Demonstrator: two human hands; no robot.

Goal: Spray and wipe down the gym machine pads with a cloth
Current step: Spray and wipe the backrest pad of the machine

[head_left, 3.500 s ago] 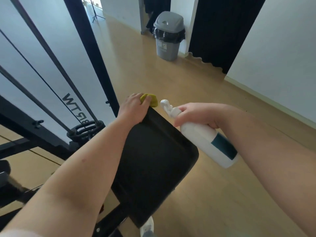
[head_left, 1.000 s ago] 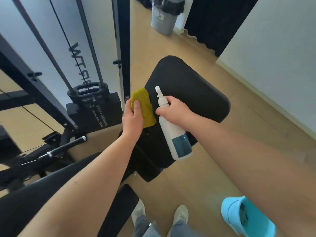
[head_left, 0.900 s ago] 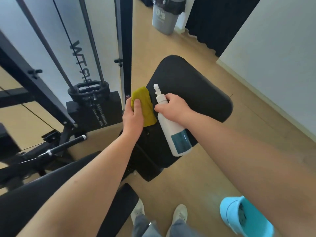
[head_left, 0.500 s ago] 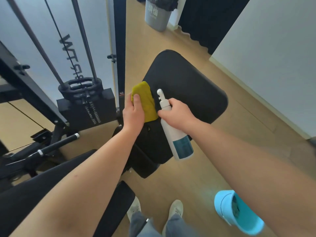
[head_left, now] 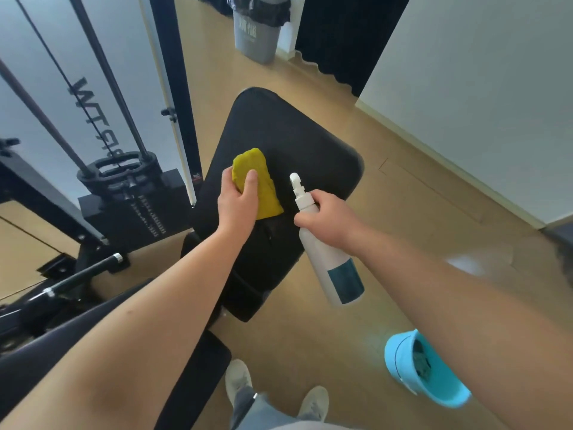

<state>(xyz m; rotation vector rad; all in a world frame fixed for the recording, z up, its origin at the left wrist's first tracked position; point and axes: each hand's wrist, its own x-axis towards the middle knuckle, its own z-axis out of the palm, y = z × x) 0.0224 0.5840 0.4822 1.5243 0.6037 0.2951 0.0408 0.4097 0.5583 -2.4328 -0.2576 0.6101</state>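
A black padded machine pad slopes away from me in the middle of the view. My left hand grips a yellow-green cloth and holds it against the pad's left-centre. Just to its right, my right hand grips the neck of a white spray bottle with a dark teal label. The bottle's nozzle points up and away over the pad.
A black weight stack with cables and frame posts stands left of the pad. A blue bucket sits on the wooden floor at lower right, my shoes beside it. A grey bin stands far back by a dark curtain.
My left hand has slid the cloth to the right and farther onto the pad. The right hand with the bottle stays close beside it. The view has shifted slightly.
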